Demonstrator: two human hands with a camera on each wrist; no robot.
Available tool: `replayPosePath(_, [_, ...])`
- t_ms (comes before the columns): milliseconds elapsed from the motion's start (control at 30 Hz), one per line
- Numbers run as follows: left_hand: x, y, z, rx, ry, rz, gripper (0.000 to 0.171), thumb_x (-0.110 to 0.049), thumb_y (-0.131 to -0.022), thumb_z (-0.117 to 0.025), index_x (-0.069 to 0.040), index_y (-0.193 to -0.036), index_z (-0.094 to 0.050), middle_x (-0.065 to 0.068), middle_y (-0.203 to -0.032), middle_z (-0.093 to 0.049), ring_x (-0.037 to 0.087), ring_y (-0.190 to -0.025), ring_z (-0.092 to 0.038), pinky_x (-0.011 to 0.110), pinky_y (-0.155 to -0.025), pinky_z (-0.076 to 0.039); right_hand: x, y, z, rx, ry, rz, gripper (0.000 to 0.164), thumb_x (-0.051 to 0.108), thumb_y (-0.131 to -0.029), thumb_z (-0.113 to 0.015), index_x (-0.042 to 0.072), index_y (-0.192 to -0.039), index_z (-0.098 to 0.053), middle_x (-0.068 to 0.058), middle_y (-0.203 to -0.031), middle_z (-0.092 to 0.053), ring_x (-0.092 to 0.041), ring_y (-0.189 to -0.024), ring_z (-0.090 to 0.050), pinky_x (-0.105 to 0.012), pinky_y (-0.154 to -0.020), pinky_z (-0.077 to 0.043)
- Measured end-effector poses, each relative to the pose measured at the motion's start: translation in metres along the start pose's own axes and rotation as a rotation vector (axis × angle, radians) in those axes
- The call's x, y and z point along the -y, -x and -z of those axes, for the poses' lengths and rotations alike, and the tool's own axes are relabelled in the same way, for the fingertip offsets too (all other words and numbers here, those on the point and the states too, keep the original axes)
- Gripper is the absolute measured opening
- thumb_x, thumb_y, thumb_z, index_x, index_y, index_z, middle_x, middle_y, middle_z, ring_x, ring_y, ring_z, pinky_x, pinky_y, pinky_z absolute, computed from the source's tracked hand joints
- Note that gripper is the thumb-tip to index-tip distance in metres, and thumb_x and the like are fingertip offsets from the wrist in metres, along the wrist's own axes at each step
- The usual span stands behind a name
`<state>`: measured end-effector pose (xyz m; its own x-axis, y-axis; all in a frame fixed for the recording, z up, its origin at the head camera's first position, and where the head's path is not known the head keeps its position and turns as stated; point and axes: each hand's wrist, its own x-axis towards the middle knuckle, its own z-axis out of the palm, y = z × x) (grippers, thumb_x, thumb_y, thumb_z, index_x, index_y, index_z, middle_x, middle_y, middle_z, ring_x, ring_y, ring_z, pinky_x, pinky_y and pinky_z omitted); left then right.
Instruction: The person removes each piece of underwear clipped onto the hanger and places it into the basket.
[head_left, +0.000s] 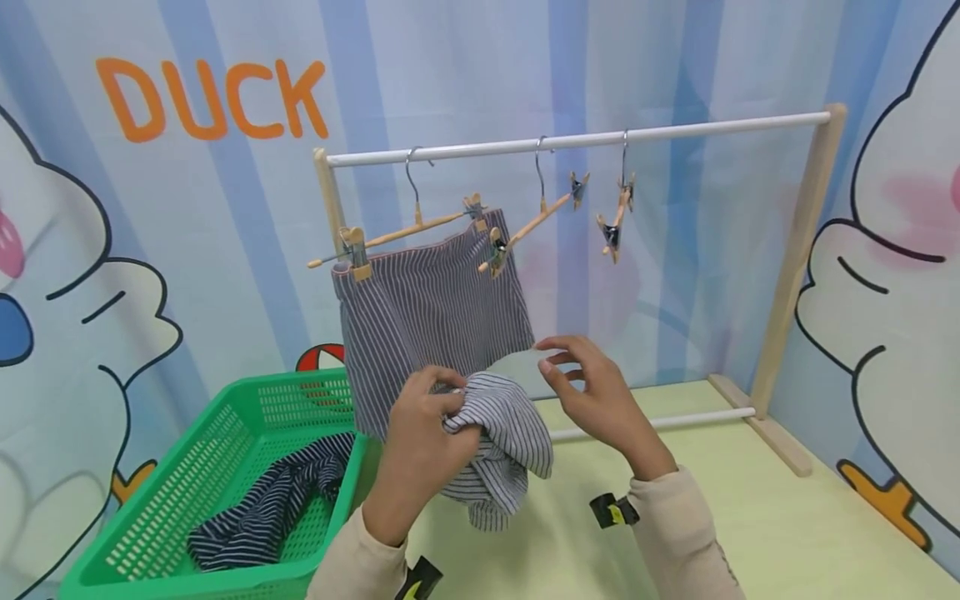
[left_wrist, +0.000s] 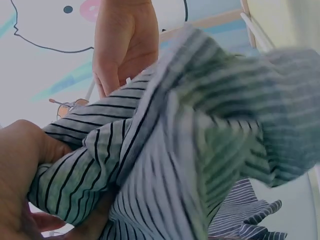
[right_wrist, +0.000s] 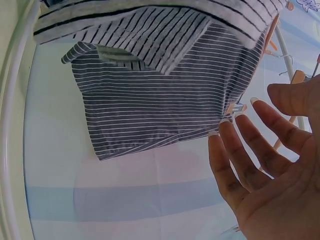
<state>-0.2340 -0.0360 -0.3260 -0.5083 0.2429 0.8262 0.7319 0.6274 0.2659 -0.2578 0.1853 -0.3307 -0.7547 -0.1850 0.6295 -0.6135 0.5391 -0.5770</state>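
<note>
My left hand (head_left: 429,429) grips a bunched white garment with thin dark stripes (head_left: 513,437), which hangs in folds below the fingers in the head view. Its loose folds fill much of the left wrist view, partly blurred. To the right of this cloth, my right hand (head_left: 596,400) is raised with its fingers spread and nothing in them, as the right wrist view also shows. Behind both hands, a dark garment with fine white stripes (head_left: 442,300) hangs by its waistband from a wooden clip hanger (head_left: 412,229). The bunched garment overlaps it in the head view.
A white rod (head_left: 697,131) on a wooden-ended rack carries two more clip hangers, a middle one (head_left: 536,221) and a right one (head_left: 619,218). At left, a green basket (head_left: 180,454) holds a navy striped garment (head_left: 273,504). A lower rail (head_left: 693,418) crosses behind the hands.
</note>
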Motion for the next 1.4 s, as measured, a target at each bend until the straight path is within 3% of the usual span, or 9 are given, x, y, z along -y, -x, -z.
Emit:
replayPosePath(200, [0.000, -0.001, 0.005, -0.024, -0.005, 0.012, 0.033, 0.009, -0.062, -0.062, -0.014, -0.047, -0.045, 0.010, -0.092, -0.069, 0.024, -0.090, -0.059, 0.039, -0.065, -0.053, -0.001, -0.002, 0.001, 0.007, 0.009, -0.014, 0.033, 0.026, -0.098, -0.051, 0.011, -0.127, -0.051, -0.009, -0.124, -0.053, -0.021, -0.107, -0.053, -0.047, -0.087, -0.049])
replayPosePath(500, [0.001, -0.006, 0.016, -0.095, -0.017, 0.006, 0.032, 0.007, -0.066, -0.063, -0.013, -0.051, -0.043, 0.013, -0.091, -0.066, 0.023, -0.088, -0.058, 0.041, -0.067, -0.053, -0.001, -0.003, 0.005, -0.008, 0.014, -0.003, 0.031, 0.026, -0.098, -0.051, 0.014, -0.126, -0.051, -0.007, -0.126, -0.052, -0.020, -0.107, -0.053, -0.047, -0.087, -0.049])
replayPosePath(633, [0.002, -0.006, 0.018, -0.122, -0.057, 0.016, 0.013, 0.004, -0.067, -0.066, -0.005, -0.064, -0.058, 0.014, -0.089, -0.065, 0.025, -0.086, -0.057, 0.044, -0.070, -0.053, -0.002, -0.002, 0.006, -0.012, 0.018, -0.017, 0.031, 0.025, -0.098, -0.051, 0.014, -0.126, -0.052, -0.005, -0.126, -0.052, -0.018, -0.107, -0.053, -0.046, -0.087, -0.049])
replayPosePath(767, [0.001, -0.009, 0.021, -0.152, -0.092, 0.006, 0.013, 0.004, -0.068, -0.066, -0.002, -0.076, -0.057, 0.013, -0.077, -0.060, 0.025, -0.073, -0.051, 0.042, -0.062, -0.049, -0.003, -0.001, 0.006, -0.008, 0.015, -0.023, 0.031, 0.026, -0.098, -0.051, 0.014, -0.127, -0.051, -0.005, -0.126, -0.052, -0.018, -0.108, -0.053, -0.046, -0.087, -0.049])
replayPosePath(900, [0.000, -0.011, 0.025, -0.144, -0.109, 0.034, 0.019, 0.003, -0.069, -0.065, -0.003, -0.081, -0.051, 0.011, -0.074, -0.054, 0.022, -0.068, -0.045, 0.038, -0.056, -0.042, -0.004, 0.001, 0.007, 0.001, 0.011, -0.033, 0.031, 0.026, -0.098, -0.051, 0.015, -0.127, -0.051, -0.006, -0.127, -0.051, -0.019, -0.108, -0.052, -0.047, -0.088, -0.048])
replayPosePath(1100, [0.000, -0.009, 0.032, -0.094, -0.130, 0.021, 0.028, 0.004, -0.072, -0.063, -0.003, -0.099, -0.063, 0.011, -0.081, -0.057, 0.024, -0.074, -0.046, 0.041, -0.063, -0.044, -0.005, 0.006, 0.007, -0.007, -0.002, -0.054, 0.030, 0.026, -0.098, -0.052, 0.017, -0.127, -0.050, -0.004, -0.127, -0.050, -0.018, -0.109, -0.052, -0.047, -0.088, -0.048])
replayPosePath(1267, [0.003, -0.006, 0.036, -0.136, -0.162, -0.046, 0.031, 0.009, -0.070, -0.056, -0.010, -0.089, -0.073, 0.009, -0.083, -0.064, 0.026, -0.076, -0.045, 0.043, -0.063, -0.045, -0.006, 0.005, 0.004, 0.013, -0.016, -0.033, 0.031, 0.025, -0.097, -0.052, 0.015, -0.126, -0.051, -0.006, -0.126, -0.051, -0.018, -0.108, -0.052, -0.046, -0.087, -0.049])
replayPosePath(1400, [0.005, -0.009, 0.040, -0.178, -0.219, -0.068, 0.032, 0.009, -0.067, -0.050, -0.011, -0.077, -0.073, 0.007, -0.081, -0.070, 0.027, -0.080, -0.048, 0.043, -0.052, -0.049, -0.005, 0.001, 0.006, 0.002, -0.007, -0.012, 0.031, 0.024, -0.097, -0.052, 0.014, -0.127, -0.051, -0.007, -0.126, -0.051, -0.020, -0.108, -0.052, -0.047, -0.086, -0.049])
